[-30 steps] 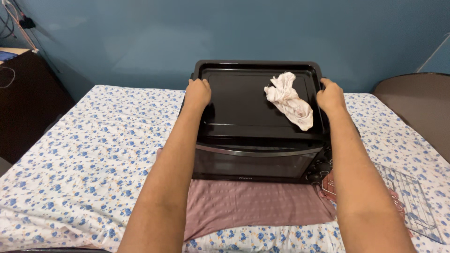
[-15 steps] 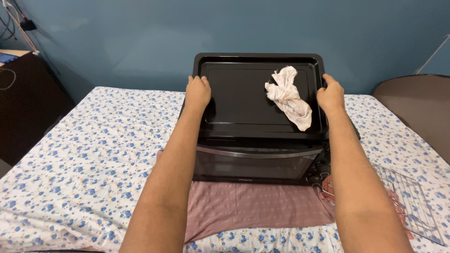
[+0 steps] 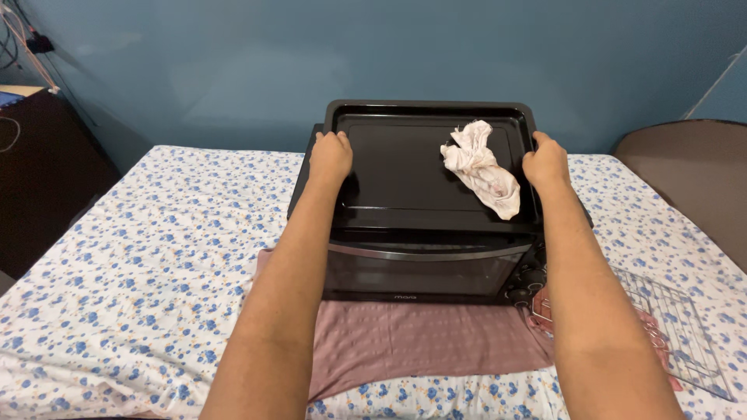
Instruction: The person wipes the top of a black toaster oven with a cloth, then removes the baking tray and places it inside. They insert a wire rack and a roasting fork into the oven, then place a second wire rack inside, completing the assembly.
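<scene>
Since the earlier frame the black baking tray point(image 3: 405, 167) has dropped slightly in the view, from a more raised tilt to lying nearly flat on top of the toaster oven point(image 3: 420, 268); both hands keep their places at its short edges. The tray is one shallow rectangle of dark, smooth metal with rounded corners and a raised rim. The left hand point(image 3: 331, 154) grasps the rim at 9 o'clock; the right hand point(image 3: 545, 161) grasps it at 3 o'clock, fingers curled over the edge. One crumpled white cloth point(image 3: 481, 166), soft and creased, lies inside the tray toward 2 o'clock. Beneath sits the single black oven with a glossy glass door and knobs on its right. Under the oven, toward 6 o'clock, spreads one flat mauve cloth point(image 3: 412, 342). At 4 o'clock lies one wire rack point(image 3: 685, 334) of thin metal bars. All rest on a white sheet point(image 3: 148, 257) printed with small blue flowers.
</scene>
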